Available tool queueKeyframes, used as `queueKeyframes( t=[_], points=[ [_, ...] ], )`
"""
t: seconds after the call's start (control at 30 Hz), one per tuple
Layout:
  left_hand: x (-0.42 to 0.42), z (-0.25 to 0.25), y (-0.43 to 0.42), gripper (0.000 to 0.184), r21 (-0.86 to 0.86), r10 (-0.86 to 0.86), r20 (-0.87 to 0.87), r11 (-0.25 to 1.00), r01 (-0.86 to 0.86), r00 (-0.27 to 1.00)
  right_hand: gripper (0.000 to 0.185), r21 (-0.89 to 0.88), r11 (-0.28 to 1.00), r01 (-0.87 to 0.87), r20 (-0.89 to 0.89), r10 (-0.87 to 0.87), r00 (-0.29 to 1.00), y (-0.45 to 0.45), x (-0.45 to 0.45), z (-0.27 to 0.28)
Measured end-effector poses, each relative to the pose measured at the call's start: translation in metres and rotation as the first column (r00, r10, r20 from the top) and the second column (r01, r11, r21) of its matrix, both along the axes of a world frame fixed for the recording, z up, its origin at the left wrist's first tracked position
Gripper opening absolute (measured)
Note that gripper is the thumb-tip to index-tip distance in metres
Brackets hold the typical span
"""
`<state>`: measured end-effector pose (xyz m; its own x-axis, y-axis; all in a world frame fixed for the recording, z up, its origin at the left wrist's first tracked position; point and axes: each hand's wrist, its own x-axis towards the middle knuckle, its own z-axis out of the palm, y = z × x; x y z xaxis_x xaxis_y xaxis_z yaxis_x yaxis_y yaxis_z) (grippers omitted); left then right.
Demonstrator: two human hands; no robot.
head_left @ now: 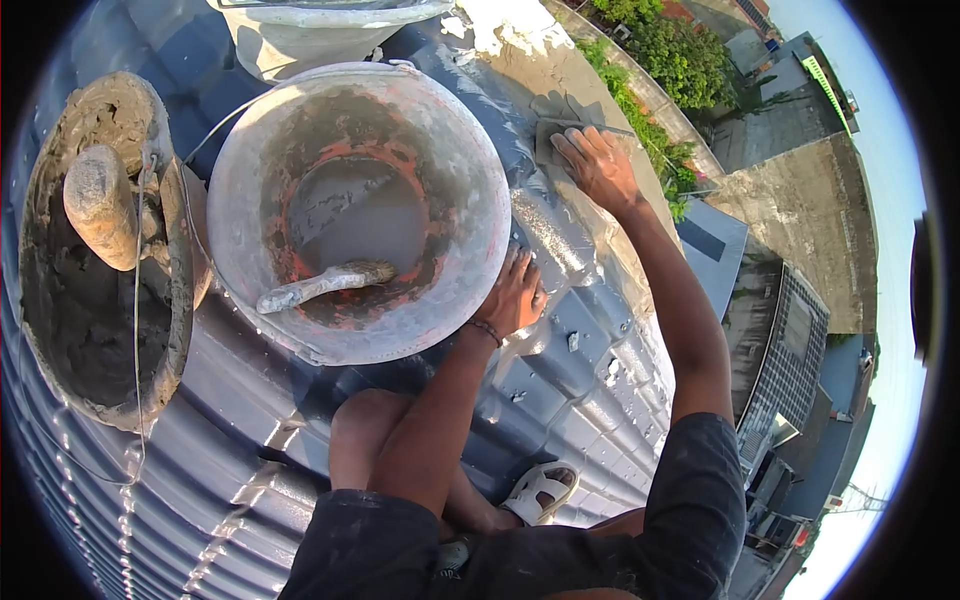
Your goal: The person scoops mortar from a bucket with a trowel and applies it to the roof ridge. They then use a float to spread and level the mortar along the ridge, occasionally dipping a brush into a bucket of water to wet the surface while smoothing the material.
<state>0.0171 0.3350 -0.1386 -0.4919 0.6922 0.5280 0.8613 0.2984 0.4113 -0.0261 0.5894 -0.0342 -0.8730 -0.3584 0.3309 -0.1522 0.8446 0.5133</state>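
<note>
My right hand (598,168) presses down on a flat grey plate (549,142), which looks like a plastering float, against the mortar-covered roof ridge (562,88). Its fingers curl over the plate's near edge. Beside the large pale bucket (478,140), my left hand (514,292) lies with its fingers spread; what exactly lies under the palm is hidden. Grey water stands in the bucket, and a brush-like tool (325,284) with a pale, crusted handle leans inside it.
At the left, a mortar-filled bucket (183,330) holds a tool with a thick crusted handle (98,205). Another pale container (300,45) stands at the top. Dark glossy roof tiles (240,400) slope around me, with mortar crumbs (573,341). Trees and lower roofs lie beyond the edge.
</note>
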Motion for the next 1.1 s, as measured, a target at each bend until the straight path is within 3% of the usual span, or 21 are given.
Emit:
queueKeyframes(
  t=[0.07, 0.17, 0.3, 0.37, 0.5, 0.57, 0.6, 0.67, 0.7, 0.73, 0.8, 0.87, 0.93, 0.97, 1.0, 1.07, 1.1],
  points=[
    [-0.001, 0.0, -0.001, 0.024, -0.003, 0.003, -0.011, 1.0, -0.003, 1.0, 0.045, 0.074, 0.997, 0.001, 0.165, -0.013, 0.986, 0.004, -0.003, 0.008],
    [0.001, 0.002, -0.002, 0.025, 0.0, -0.001, -0.015, 1.0, 0.001, 1.0, 0.044, 0.232, 0.972, -0.031, 0.135, -0.001, 0.991, 0.009, -0.01, 0.014],
    [-0.001, 0.001, 0.0, 0.024, 0.013, 0.002, -0.017, 1.0, -0.001, 1.0, 0.042, 0.233, 0.972, 0.001, 0.176, -0.043, 0.984, 0.01, -0.018, 0.022],
    [-0.001, -0.002, 0.001, 0.024, 0.009, 0.01, -0.039, 1.0, -0.01, 0.999, 0.04, 0.199, 0.976, 0.084, 0.088, -0.103, 0.991, 0.012, -0.023, 0.029],
    [0.001, -0.007, 0.002, 0.023, 0.011, 0.0, -0.003, 1.0, 0.0, 1.0, 0.042, 0.212, 0.973, 0.089, -0.106, -0.068, 0.992, 0.027, -0.041, 0.069],
    [0.0, -0.008, 0.002, 0.023, 0.024, 0.006, -0.027, 1.0, -0.005, 1.0, 0.049, -0.029, 0.953, 0.302, -0.219, -0.301, 0.928, 0.021, -0.046, 0.089],
    [-0.001, -0.008, 0.002, 0.023, 0.025, 0.008, -0.028, 1.0, -0.007, 1.0, 0.049, -0.029, 0.953, 0.3, -0.22, -0.299, 0.929, 0.027, -0.051, 0.081],
    [0.0, -0.007, 0.001, 0.023, 0.006, 0.003, -0.025, 1.0, -0.003, 1.0, 0.058, -0.271, 0.912, 0.308, -0.293, -0.383, 0.876, 0.049, -0.065, 0.056],
    [0.001, -0.005, 0.001, 0.023, 0.007, 0.0, -0.023, 1.0, 0.0, 1.0, 0.065, -0.492, 0.804, 0.333, -0.233, -0.49, 0.84, 0.046, -0.072, 0.048],
    [0.001, -0.003, 0.001, 0.023, 0.009, -0.004, -0.017, 1.0, 0.004, 1.0, 0.065, -0.492, 0.804, 0.334, -0.233, -0.492, 0.839, 0.054, -0.076, 0.04],
    [-0.001, -0.003, 0.001, 0.022, 0.009, -0.002, -0.015, 1.0, 0.003, 1.0, 0.07, -0.64, 0.646, 0.417, -0.001, -0.544, 0.839, 0.062, -0.085, 0.028],
    [0.0, -0.009, 0.003, 0.022, 0.02, 0.002, -0.033, 1.0, -0.002, 0.999, 0.071, -0.633, 0.679, 0.373, -0.022, -0.498, 0.867, 0.07, -0.079, 0.024],
    [0.001, -0.008, 0.003, 0.022, 0.018, 0.013, -0.033, 1.0, -0.013, 0.999, 0.064, -0.421, 0.632, 0.651, 0.142, -0.663, 0.735, 0.056, -0.066, 0.053],
    [0.001, -0.006, 0.003, 0.022, 0.02, 0.02, -0.041, 1.0, -0.019, 0.999, 0.061, -0.197, 0.799, 0.568, -0.08, -0.59, 0.803, 0.092, -0.064, 0.04],
    [-0.001, -0.006, 0.004, 0.022, 0.025, 0.019, -0.052, 1.0, -0.017, 0.998, 0.061, -0.283, 0.624, 0.729, 0.067, -0.745, 0.664, 0.094, -0.056, 0.057],
    [-0.001, -0.009, 0.003, 0.022, 0.026, 0.006, -0.022, 1.0, -0.006, 1.0, 0.06, -0.587, 0.556, 0.589, -0.038, -0.746, 0.665, 0.084, -0.058, 0.046],
    [-0.001, -0.009, 0.004, 0.022, 0.024, -0.003, -0.024, 1.0, 0.003, 1.0, 0.061, -0.612, 0.511, 0.604, 0.034, -0.745, 0.666, 0.068, -0.063, 0.046]
  ],
)
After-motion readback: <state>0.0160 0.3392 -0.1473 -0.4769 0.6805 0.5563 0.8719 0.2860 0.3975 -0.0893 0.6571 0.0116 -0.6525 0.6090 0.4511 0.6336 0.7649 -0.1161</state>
